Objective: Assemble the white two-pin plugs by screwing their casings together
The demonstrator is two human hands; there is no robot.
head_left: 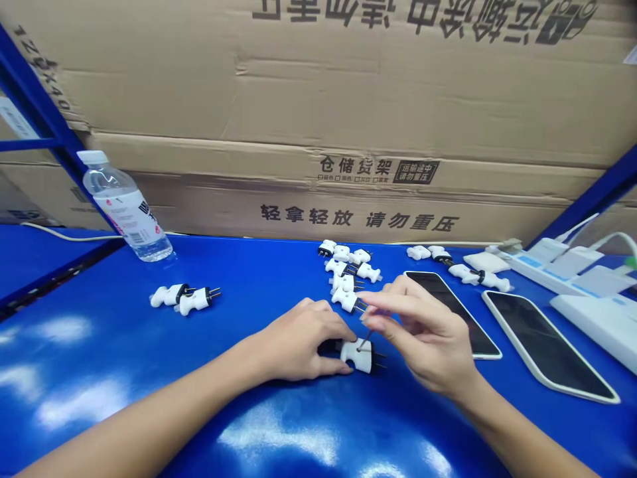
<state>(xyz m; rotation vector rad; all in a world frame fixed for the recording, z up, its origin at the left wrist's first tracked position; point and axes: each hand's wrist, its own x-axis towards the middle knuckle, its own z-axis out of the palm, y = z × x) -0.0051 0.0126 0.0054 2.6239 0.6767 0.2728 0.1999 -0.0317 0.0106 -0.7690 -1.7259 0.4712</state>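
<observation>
Our hands sit close together low over the blue surface (119,338). The left hand (296,342) curls around the dark end of a white two-pin plug (359,355), its fingers and thumb closed on the plug, which lies on the surface with its pins pointing toward the right hand (423,335). That hand pinches a thin dark shaft (365,340) between thumb and fingers, its tip at the plug's white face; the fingers hide the rest, so we cannot tell what tool it is. Just beyond our hands lies a loose cluster of similar plugs (343,272), and two more (183,297) lie well left of the left hand. Right of the right hand are two white-edged dark panels (542,345) and white power strips (562,265). Far beyond the left hand stands a water bottle (124,206), before cardboard cartons (318,99)
</observation>
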